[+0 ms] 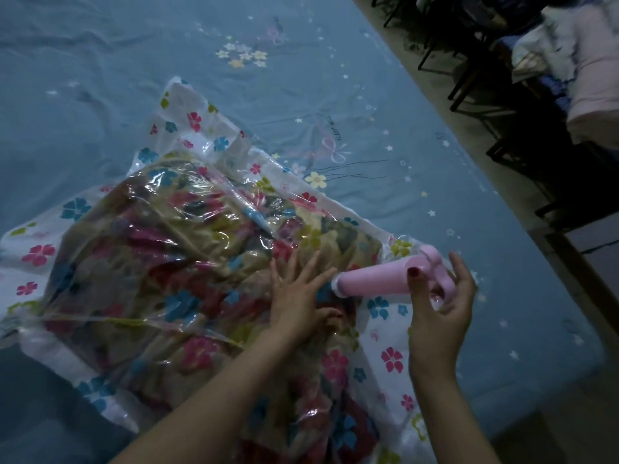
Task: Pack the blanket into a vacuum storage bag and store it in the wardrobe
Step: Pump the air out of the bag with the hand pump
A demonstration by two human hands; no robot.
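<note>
A clear vacuum storage bag (50, 249) with a white border printed with pink, blue and green flowers lies on the bed. Inside it sits the folded floral blanket (174, 262), brownish with red and blue blooms. My left hand (298, 296) presses flat on the bag over the blanket, fingers spread. A pink hand pump (375, 279) lies nearly horizontal with its white nozzle end against the bag beside my left fingertips. My right hand (442, 303) curls around the pump's handle end, thumb on top.
The bed (134, 78) is covered by a blue sheet with small stars and flowers. Its right edge runs diagonally along a pale floor strip (432, 88). Dark chair legs (469, 78) and piled clothes (589, 78) stand at the upper right.
</note>
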